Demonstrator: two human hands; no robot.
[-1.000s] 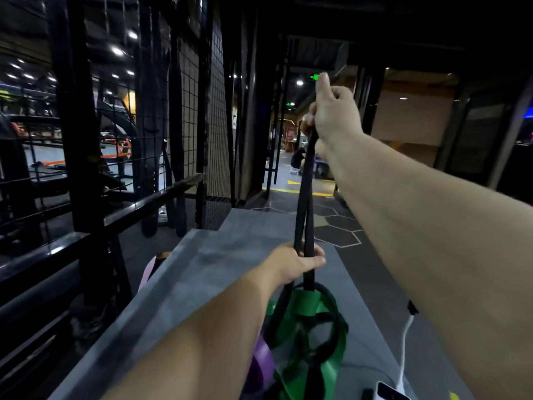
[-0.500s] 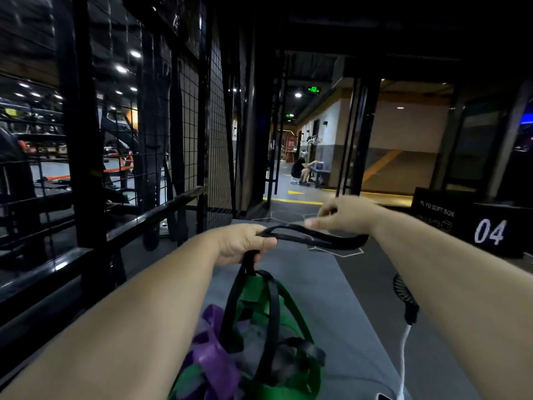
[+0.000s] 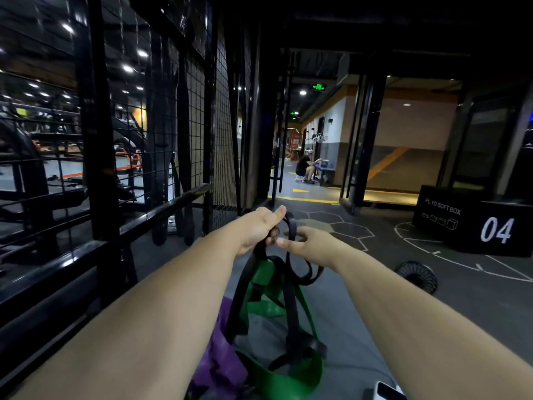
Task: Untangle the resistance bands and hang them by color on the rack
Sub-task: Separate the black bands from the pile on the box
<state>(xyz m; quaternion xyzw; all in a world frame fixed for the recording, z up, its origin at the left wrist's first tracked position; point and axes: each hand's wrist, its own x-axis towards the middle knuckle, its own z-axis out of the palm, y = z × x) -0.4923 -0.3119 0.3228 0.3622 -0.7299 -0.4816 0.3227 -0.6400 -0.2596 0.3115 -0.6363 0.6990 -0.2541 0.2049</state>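
Nearest, at the bottom edge: corner of a white device (image 3: 386, 392). Just beyond, heaped on the grey platform (image 3: 354, 321): purple resistance band (image 3: 222, 362) to the left, green resistance band (image 3: 277, 381) beside it, both tangled with the black resistance band (image 3: 291, 310). Rising from that heap in two dark strands, up to both hands. Left hand (image 3: 261, 226) clenched round the black band's upper part, fingers curled, thumb pointing forward. Right hand (image 3: 307, 243) just beside, pinching a loop of the same band between thumb and forefinger; slack loop drooping under the wrist. Off to the left: black rack rail (image 3: 161, 209), wire mesh panel (image 3: 199, 111) above it, dark straps (image 3: 184, 157) hanging against the mesh. Farther out on the floor: small round fan (image 3: 418, 275), then black plyo soft box (image 3: 473, 223) marked 04. Far down the corridor: a seated person (image 3: 305, 168).
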